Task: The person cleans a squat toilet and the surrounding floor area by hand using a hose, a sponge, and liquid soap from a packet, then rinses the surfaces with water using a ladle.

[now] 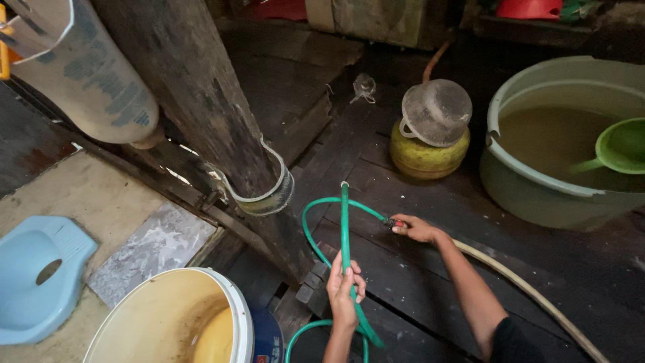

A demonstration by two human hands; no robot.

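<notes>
Left hand is wrapped tight around the green hose, holding a straight stretch of it upright-ish so the loop doesn't flop around. Right hand pinches the hose end, where there's a small red fitting, fingers closed on it, probably to keep that end steady and off the floor. The hose curves in a loop between both hands and trails down past the left wrist. It all hangs just above the dark wooden floor, next to a thick wooden post. A tan hose runs under the right arm. Nearby: big green tub of murky water with a green dipper, white bucket, blue squat toilet.
</notes>
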